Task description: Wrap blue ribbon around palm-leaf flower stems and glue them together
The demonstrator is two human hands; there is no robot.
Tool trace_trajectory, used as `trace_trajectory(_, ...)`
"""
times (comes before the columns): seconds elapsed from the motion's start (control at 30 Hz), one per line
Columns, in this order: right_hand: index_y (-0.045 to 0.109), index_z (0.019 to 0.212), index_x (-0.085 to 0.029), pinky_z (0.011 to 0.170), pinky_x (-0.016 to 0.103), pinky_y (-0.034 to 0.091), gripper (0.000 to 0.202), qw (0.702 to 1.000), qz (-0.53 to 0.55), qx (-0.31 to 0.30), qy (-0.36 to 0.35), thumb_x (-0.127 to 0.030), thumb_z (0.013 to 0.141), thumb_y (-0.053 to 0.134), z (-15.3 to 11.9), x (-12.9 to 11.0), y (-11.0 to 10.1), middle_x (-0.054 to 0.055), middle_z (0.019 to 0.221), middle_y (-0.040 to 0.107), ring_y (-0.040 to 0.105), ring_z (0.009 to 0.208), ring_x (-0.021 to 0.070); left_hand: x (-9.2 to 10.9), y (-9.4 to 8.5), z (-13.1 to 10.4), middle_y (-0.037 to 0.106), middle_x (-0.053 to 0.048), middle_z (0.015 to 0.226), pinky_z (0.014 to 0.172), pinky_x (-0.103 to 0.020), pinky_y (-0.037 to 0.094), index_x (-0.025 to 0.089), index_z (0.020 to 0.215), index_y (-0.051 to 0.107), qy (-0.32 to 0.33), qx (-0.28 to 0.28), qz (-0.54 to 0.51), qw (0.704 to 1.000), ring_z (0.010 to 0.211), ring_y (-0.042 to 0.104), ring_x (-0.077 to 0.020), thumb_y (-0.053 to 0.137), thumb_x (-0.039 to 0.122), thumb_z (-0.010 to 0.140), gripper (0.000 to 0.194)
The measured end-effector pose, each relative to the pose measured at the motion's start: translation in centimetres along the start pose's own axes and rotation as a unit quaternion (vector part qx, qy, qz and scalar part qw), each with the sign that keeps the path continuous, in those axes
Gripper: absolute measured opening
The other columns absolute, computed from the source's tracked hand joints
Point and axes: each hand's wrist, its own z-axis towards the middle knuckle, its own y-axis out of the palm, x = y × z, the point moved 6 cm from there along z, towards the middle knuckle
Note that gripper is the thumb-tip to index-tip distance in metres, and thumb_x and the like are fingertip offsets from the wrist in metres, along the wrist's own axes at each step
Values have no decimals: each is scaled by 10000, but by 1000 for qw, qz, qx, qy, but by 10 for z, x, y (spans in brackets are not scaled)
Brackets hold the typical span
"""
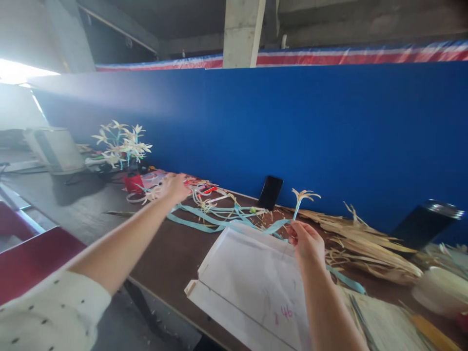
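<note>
My right hand point(306, 239) pinches the pale blue stem of a handmade cream flower point(303, 195), its thin petals spread at the top. A light blue ribbon point(276, 225) runs leftward from beside these fingers. My left hand point(174, 187) is stretched out over a heap of craft bits at the back of the table; the back of the hand hides most of its fingers. Around it lie a red-handled tool point(207, 191), white strips and loose blue ribbon point(195, 225). Left of it, a bunch of finished cream flowers point(126, 144) stands in a red holder point(133, 184).
A white board point(248, 273) with pink writing lies in front. A black phone point(270, 192) leans on the blue partition point(329, 122). Dry husks point(365, 243), a dark cylinder point(426, 224) and a white roll point(442, 290) are on the right. A red chair point(44, 261) stands at left.
</note>
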Motion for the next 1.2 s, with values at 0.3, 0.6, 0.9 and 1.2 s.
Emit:
trace_trajectory(0.3,651,718,-146,402,199,338,208,983,-179,-28,-42,-327,624,693,-20,-27,4,23,559,620,488,472,105,190,89,-145,613,-76,1025,846,-308,457,181,1099,553,281,-71,-242,926,965,573,-196,518,231,792,313)
trace_trajectory(0.6,673,772,-144,406,224,350,288,967,-252,-14,-36,-393,627,678,-28,-16,-5,47,605,655,543,505,149,191,121,-164,590,-112,1000,758,-337,477,161,1052,490,203,-101,-255,940,857,593,-213,422,115,774,290)
trace_trajectory(0.9,685,812,-138,450,197,378,355,985,-164,-51,6,-433,620,726,-24,6,-7,61,676,654,591,629,160,176,140,-153,646,-46,904,763,-267,468,184,914,655,143,-143,-363,910,826,592,-152,525,214,763,202)
trace_trajectory(1.2,689,795,-172,459,179,393,323,991,-67,-103,56,-409,594,777,-24,15,-5,31,717,649,559,609,117,173,147,-149,671,-43,880,803,-284,459,193,901,707,100,-199,-473,852,852,603,-163,589,340,766,232)
